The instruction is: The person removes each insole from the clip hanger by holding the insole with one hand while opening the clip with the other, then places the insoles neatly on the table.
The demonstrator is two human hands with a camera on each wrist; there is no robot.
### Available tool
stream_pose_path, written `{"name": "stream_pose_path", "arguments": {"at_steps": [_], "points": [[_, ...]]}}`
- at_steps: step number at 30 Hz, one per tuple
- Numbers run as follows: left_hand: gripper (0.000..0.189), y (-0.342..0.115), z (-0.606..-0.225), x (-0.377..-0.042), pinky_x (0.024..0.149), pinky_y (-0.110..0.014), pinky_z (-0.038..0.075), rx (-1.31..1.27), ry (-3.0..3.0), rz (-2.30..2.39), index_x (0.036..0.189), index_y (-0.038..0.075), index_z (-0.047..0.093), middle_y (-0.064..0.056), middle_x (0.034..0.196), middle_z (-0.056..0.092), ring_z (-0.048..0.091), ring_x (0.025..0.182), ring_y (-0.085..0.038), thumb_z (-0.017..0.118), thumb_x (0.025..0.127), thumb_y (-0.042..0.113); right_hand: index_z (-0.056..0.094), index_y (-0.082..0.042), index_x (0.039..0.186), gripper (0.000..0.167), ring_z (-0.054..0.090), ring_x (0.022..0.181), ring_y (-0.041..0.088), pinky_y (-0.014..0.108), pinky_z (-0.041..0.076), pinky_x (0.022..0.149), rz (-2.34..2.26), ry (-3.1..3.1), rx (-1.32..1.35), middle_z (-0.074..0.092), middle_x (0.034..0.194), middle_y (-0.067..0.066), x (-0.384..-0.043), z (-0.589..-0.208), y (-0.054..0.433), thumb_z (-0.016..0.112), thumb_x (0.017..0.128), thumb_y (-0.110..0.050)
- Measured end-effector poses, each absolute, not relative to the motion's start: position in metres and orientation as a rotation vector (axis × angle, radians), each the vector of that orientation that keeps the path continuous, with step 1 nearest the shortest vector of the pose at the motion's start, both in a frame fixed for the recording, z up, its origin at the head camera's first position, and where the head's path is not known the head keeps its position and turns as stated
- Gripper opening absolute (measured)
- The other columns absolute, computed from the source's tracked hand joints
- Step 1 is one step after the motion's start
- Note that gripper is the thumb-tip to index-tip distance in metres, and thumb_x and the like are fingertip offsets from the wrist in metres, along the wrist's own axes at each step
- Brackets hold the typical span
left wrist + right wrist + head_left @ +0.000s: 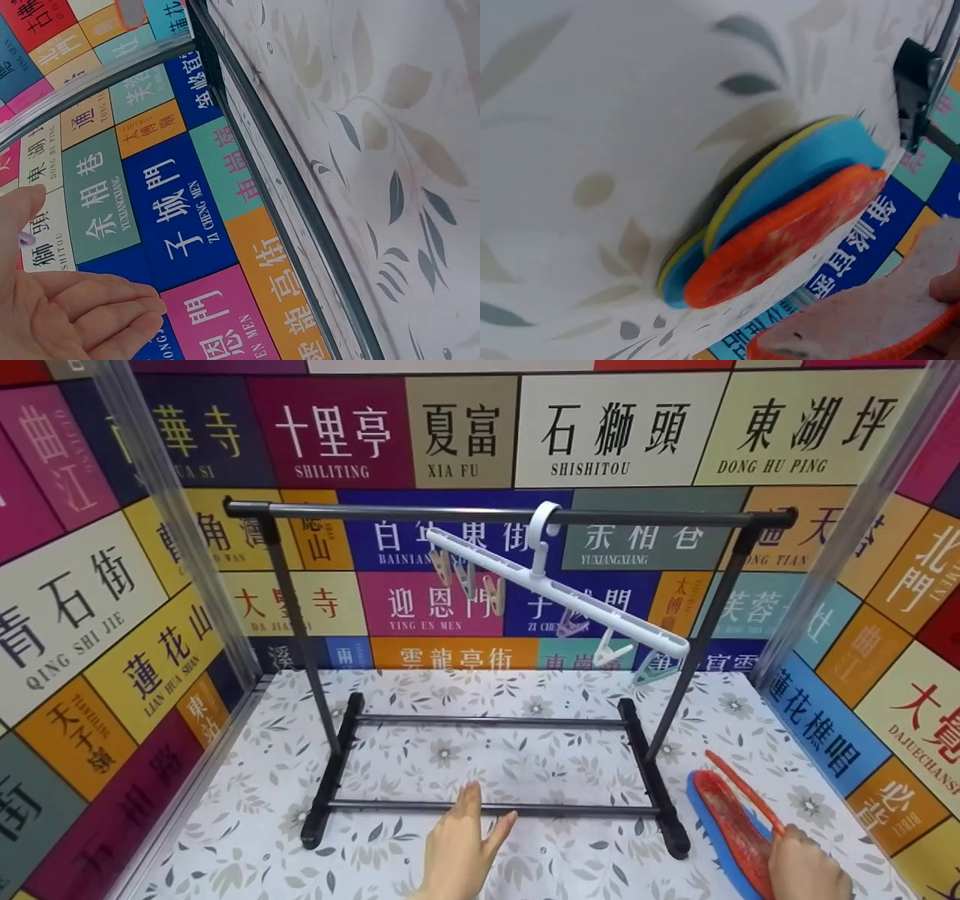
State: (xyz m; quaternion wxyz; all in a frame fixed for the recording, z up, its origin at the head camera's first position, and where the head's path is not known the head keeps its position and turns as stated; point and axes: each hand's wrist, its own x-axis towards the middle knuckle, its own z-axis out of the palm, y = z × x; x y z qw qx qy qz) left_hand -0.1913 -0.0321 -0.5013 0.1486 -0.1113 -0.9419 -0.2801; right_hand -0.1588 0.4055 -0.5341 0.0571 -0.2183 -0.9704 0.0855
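My right hand [808, 864] pinches an orange-edged insole [862, 315] with a pale fuzzy face, raised on its edge above the tabletop. Under and beside it lies another insole [787, 236], red with an orange rim, on blue insoles [802, 161] edged in yellow. My left hand [459, 847] holds nothing; its fingers are extended near the front lower bar of a black rack [525, 515]. From the rack's top bar hangs a white clip hanger [559, 592], tilted down to the right. Several clips [613, 646] dangle from it.
The rack's black feet [670, 829] stand on a flowered tabletop [495, 765], the right foot close to the insoles. Walls of coloured name panels [615, 431] enclose the back and both sides, with clear corner posts [176, 525].
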Motion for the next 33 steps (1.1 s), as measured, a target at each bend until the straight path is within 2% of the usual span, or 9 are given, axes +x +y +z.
{"name": "stream_pose_path", "arguments": {"at_steps": [3,11,17,20,27,30,33], "points": [[0.082,-0.032,-0.504,-0.189,0.081,-0.047,0.057,-0.314,-2.692,-0.787,0.129,-0.006,0.059,-0.027,0.125,0.064,0.069,0.105,-0.040,0.048,0.093,0.067,0.051,0.012,0.080,0.029,0.061,0.058,0.046,0.058,0.050,0.053,0.257,-2.966,-0.640,0.058,0.066,0.027,-0.163,-0.540,0.410,0.045,0.099,-0.009],[0.077,-0.033,-0.509,-0.186,0.079,-0.048,0.057,-0.314,-2.676,-0.762,0.128,-0.005,0.060,-0.027,0.125,0.065,0.069,0.102,-0.040,0.052,0.093,0.064,0.056,0.010,0.086,0.025,0.065,0.063,0.039,0.052,0.052,0.055,0.329,-3.159,-0.621,0.062,0.072,0.022,-0.171,-0.555,0.405,0.051,0.098,-0.012],[0.079,-0.037,-0.506,-0.187,0.084,-0.049,0.056,-0.307,-2.701,-0.778,0.129,-0.006,0.059,-0.027,0.128,0.063,0.067,0.109,-0.041,0.052,0.093,0.064,0.056,0.007,0.094,0.044,0.062,0.063,0.027,0.044,0.051,0.059,0.372,-3.181,-0.693,0.062,0.073,0.019,-0.169,-0.560,0.397,0.057,0.100,-0.037],[0.080,-0.041,-0.506,-0.186,0.085,-0.049,0.056,-0.302,-2.717,-0.794,0.130,-0.007,0.058,-0.028,0.129,0.062,0.066,0.110,-0.041,0.052,0.093,0.063,0.055,0.006,0.096,0.048,0.060,0.062,0.025,0.044,0.052,0.060,0.391,-3.163,-0.707,0.061,0.074,0.018,-0.167,-0.558,0.392,0.057,0.099,-0.042],[0.086,-0.050,-0.508,-0.188,0.090,-0.050,0.054,-0.354,-2.753,-0.788,0.133,-0.010,0.054,-0.030,0.131,0.059,0.062,0.117,-0.042,0.054,0.091,0.066,0.052,0.011,0.102,0.048,0.062,0.065,0.046,0.056,0.050,0.059,0.331,-2.940,-0.623,0.060,0.078,0.031,-0.167,-0.557,0.363,0.067,0.094,-0.034],[0.086,-0.053,-0.509,-0.190,0.094,-0.050,0.052,-0.360,-2.736,-0.751,0.134,-0.010,0.053,-0.030,0.132,0.058,0.061,0.119,-0.042,0.056,0.091,0.064,0.052,0.009,0.108,0.048,0.061,0.069,0.051,0.061,0.049,0.063,0.363,-2.886,-0.608,0.060,0.085,0.035,-0.169,-0.560,0.349,0.069,0.092,-0.033],[0.084,-0.055,-0.509,-0.194,0.094,-0.049,0.052,-0.358,-2.697,-0.722,0.133,-0.011,0.054,-0.030,0.132,0.059,0.062,0.118,-0.042,0.056,0.092,0.062,0.055,0.007,0.108,0.045,0.060,0.072,0.055,0.063,0.048,0.064,0.386,-2.835,-0.538,0.060,0.083,0.034,-0.171,-0.565,0.337,0.069,0.092,-0.032]]}}
